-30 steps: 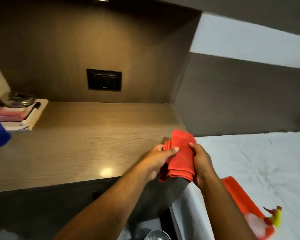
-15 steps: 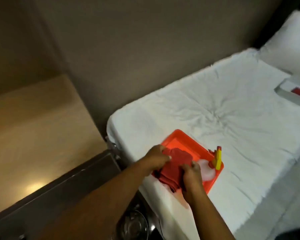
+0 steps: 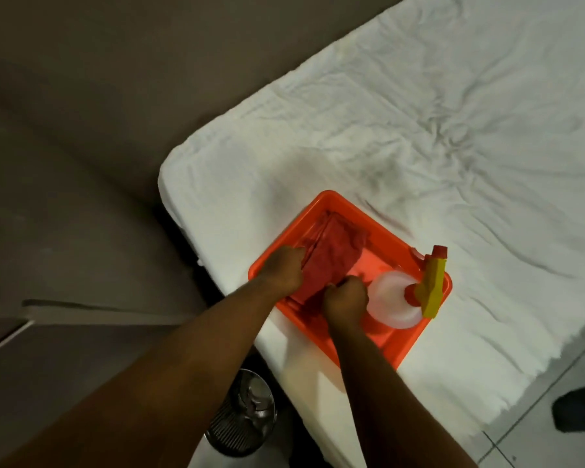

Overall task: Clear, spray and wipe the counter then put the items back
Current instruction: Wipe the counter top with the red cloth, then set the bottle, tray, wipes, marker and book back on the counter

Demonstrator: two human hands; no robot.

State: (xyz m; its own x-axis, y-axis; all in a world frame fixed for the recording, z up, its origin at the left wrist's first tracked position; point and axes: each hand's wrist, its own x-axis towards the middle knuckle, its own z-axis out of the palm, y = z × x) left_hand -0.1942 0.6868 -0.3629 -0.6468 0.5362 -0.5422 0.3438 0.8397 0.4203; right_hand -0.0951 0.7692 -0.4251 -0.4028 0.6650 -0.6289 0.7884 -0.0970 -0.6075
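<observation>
An orange tray (image 3: 328, 199) sits on the white bed near its corner. A red cloth (image 3: 335, 251) lies folded inside the tray's left half. My left hand (image 3: 282, 270) grips the cloth's left edge, and my right hand (image 3: 345, 298) pinches its near edge; both press it down into the tray. A white spray bottle (image 3: 392, 298) with a yellow and red trigger head (image 3: 431, 285) stands in the tray's right corner, just right of my right hand. The counter is out of view.
The white bed sheet (image 3: 419, 130) fills the right and top. A metal mesh bin (image 3: 247, 417) stands on the floor below the bed corner. A dark cabinet top (image 3: 65, 332) lies at the left, and a dark shoe (image 3: 578, 413) at the right edge.
My view swung from the wooden counter to the bed. Both hands carried the red cloth from the counter edge down into the orange tray.
</observation>
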